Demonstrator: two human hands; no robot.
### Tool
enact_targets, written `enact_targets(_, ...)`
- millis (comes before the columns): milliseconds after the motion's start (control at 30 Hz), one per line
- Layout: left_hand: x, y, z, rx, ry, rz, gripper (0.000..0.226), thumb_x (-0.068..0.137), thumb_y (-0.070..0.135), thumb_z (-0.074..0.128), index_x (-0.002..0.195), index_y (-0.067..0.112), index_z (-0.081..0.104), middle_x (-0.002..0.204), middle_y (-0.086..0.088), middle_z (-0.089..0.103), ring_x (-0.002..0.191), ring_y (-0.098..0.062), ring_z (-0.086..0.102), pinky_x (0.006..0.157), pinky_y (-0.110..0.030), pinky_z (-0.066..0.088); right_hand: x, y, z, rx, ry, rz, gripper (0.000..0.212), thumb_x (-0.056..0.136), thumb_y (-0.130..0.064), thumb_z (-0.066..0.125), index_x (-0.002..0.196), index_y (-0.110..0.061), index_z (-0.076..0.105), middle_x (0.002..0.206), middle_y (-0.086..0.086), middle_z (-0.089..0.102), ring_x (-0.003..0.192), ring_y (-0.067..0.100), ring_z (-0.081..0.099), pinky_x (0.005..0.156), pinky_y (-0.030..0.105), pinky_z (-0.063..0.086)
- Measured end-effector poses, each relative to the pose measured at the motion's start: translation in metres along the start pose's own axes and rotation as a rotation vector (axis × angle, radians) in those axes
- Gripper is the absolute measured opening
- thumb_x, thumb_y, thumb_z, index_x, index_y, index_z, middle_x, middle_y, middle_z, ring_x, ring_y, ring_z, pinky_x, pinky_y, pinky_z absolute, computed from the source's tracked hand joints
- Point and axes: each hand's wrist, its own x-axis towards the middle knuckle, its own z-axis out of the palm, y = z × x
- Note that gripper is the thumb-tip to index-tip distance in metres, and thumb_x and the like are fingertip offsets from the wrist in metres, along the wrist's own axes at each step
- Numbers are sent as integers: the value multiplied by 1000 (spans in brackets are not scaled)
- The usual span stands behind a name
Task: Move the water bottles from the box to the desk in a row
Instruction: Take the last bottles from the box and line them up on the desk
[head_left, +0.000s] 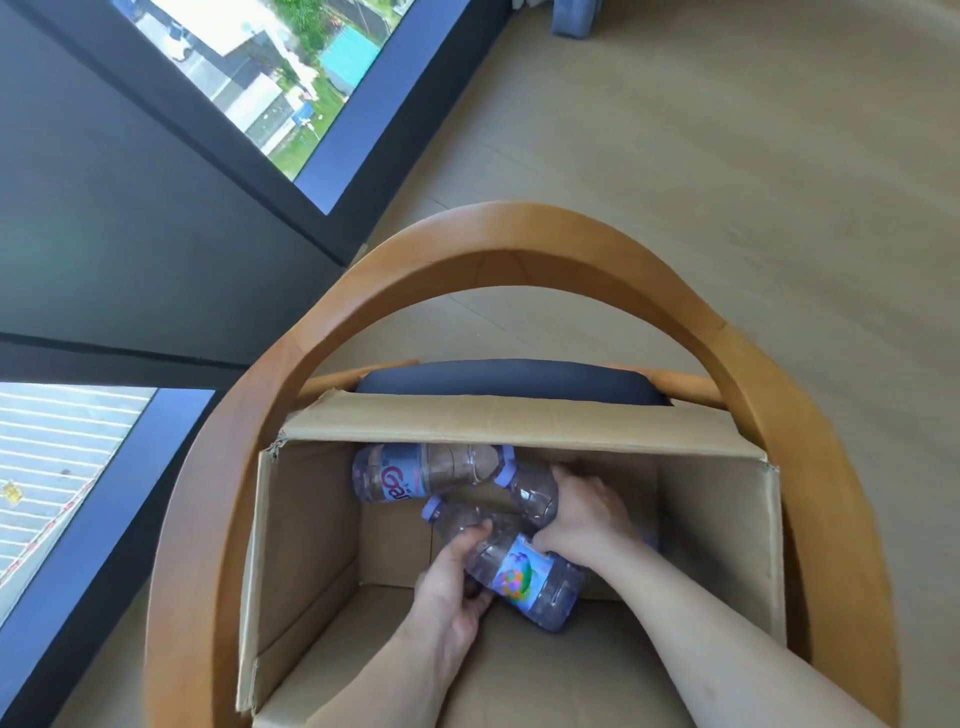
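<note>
Both hands are down in the cardboard box (311, 525) on the chair (519, 234). The left hand (452, 582) grips the near bottle (514, 566); the right hand (587, 514) wraps the middle bottle (535, 493). A third bottle (415, 470) lies against the far wall.

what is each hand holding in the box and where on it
The left hand grips the near bottle at its shoulder, just below the cap. The right hand grips a second bottle around its body. A third bottle lies untouched.
</note>
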Motion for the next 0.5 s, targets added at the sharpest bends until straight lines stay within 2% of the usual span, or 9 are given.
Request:
enact_targets(100,-12,7,-2,8,-34,16,40,78,17,76,114,2,70,109,-21,75,101,-38,70,95,-54,57,-15,0,-1,163,-4,42,61,52,-38,82,106,-30,54,107,-5,68,108,22,66,70,23,41)
enact_targets(167,-24,9,-1,8,-67,31,34,82,20,70,110,1,71,106,-20,76,95,-37,72,97,-54,55,-27,-2,-3,233,1,50,58,50,-39,81,99,-31,53,97,-10,63,102,19,67,63,22,40)
enact_targets(233,-36,11,1,-15,-135,35,29,79,22,66,99,2,73,98,-20,75,80,-35,73,87,-49,57,-38,-7,-8,258,1,23,57,47,-40,80,97,-32,52,93,-13,61,94,15,66,62,20,42)
enact_targets(300,-49,14,2,-33,-177,35,28,68,23,67,86,2,73,87,-21,73,68,-34,70,76,-42,58,-51,-15,-13,268,1,-15,57,48,-40,80,97,-33,52,98,-12,64,94,14,65,70,23,50)
enact_targets(400,-74,26,-1,18,-229,23,33,58,29,72,76,2,77,80,-20,70,61,-33,68,66,-38,59,-72,-26,-24,309,42,-64,57,46,-43,82,95,-33,54,102,-11,66,97,15,66,80,29,55)
enact_targets(433,-84,33,-3,52,-249,19,37,58,32,75,78,1,79,81,-20,70,62,-34,69,66,-39,60,-80,-29,-28,341,60,-73,59,46,-43,83,97,-32,56,102,-11,66,97,14,66,82,30,57)
enact_targets(500,-103,47,-6,131,-268,32,49,64,37,79,96,-1,76,86,-20,72,66,-36,71,69,-42,60,-97,-38,-39,412,104,-83,64,48,-41,86,105,-31,59,106,-11,67,98,11,66,86,33,58)
